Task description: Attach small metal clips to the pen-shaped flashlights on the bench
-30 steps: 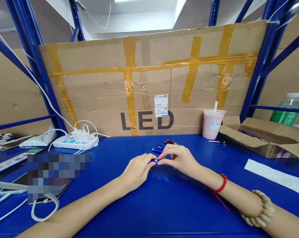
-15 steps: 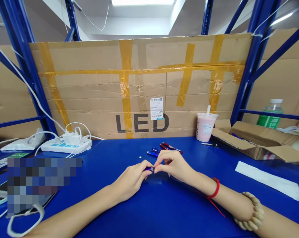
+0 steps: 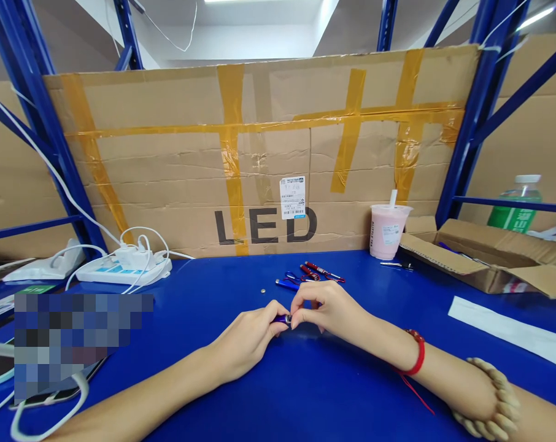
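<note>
Both my hands meet over the blue table (image 3: 269, 393). My left hand (image 3: 250, 334) is closed round a small blue pen-like piece (image 3: 281, 319), of which only a short bit with a silver end shows. My right hand (image 3: 326, 307) pinches that silver end with thumb and forefinger. Just beyond the hands lie a few blue pens (image 3: 288, 282) and red pens (image 3: 321, 271). A tiny round metal part (image 3: 262, 290) sits alone on the table to their left.
A taped cardboard sheet marked LED (image 3: 264, 159) stands at the back. A pink drink cup (image 3: 388, 230) and an open cardboard box (image 3: 490, 261) are at right, with a white strip (image 3: 508, 331). A power strip (image 3: 124, 267) and cables lie at left.
My hands stay joined on the small blue piece and have drawn slightly nearer to me. The view shifted, so a small round metal part now shows on the table.
</note>
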`<state>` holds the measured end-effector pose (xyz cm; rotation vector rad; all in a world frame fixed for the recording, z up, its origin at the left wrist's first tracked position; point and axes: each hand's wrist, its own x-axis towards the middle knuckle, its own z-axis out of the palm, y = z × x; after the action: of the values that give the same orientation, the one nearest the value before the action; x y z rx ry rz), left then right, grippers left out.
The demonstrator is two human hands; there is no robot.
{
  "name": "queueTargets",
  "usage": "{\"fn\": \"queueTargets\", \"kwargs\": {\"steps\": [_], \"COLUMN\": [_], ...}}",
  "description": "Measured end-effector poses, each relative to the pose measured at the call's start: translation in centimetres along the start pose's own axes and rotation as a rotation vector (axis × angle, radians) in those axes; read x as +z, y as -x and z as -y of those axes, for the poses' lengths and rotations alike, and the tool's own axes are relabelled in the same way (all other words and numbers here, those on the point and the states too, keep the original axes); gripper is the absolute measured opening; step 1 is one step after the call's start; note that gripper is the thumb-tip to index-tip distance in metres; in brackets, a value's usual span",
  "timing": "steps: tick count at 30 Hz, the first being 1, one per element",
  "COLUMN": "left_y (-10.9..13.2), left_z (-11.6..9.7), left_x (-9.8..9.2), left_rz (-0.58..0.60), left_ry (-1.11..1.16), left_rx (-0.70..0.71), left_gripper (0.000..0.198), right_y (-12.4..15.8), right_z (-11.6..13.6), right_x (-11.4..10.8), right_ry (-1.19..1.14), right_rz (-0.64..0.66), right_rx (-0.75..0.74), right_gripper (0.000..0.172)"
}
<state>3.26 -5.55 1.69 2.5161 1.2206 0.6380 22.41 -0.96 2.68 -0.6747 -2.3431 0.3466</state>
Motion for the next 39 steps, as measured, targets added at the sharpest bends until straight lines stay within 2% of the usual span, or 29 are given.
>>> {"fn": "queueTargets", "kwargs": {"steps": [5,8,14,18,23,30,39], "left_y": [0.0,-0.1,-0.4,-0.4,-0.4,0.0,0.0], "left_z": [-0.1,-0.1,0.5,0.7,0.5,0.5,0.6], "left_x": [-0.1,-0.1,-0.1,-0.3,-0.4,0.1,0.1], "left_rz": [0.008,-0.012,-0.105,-0.126,-0.094,-0.041,-0.027], "left_ry": [-0.008,-0.008,-0.101,-0.152,-0.141,-0.186,-0.196], "left_rx": [-0.001,0.010,0.141,0.177,0.159,0.180,0.199], "left_gripper": [0.015,0.017,0.023,0.026,0.024,0.027,0.026], "right_y": [0.2,0.2,0.0,0.0,0.0,0.1,0.4], "right_z": [0.0,-0.2,-0.2,-0.1,-0.2,-0.6,-0.7], "right_x": [-0.5,-0.8,-1.4,-1.4,-1.6,-1.3,-0.6], "right_ry": [0.099,0.163,0.176,0.184,0.213,0.267,0.408], "right_rz": [0.101,0.112,0.105,0.092,0.072,0.211,0.269], "right_rx": [-0.184,-0.263,-0.231,-0.235,-0.271,-0.352,-0.368], "right_gripper": [0.024,0.025,0.032,0.035,0.033,0.033,0.032]}}
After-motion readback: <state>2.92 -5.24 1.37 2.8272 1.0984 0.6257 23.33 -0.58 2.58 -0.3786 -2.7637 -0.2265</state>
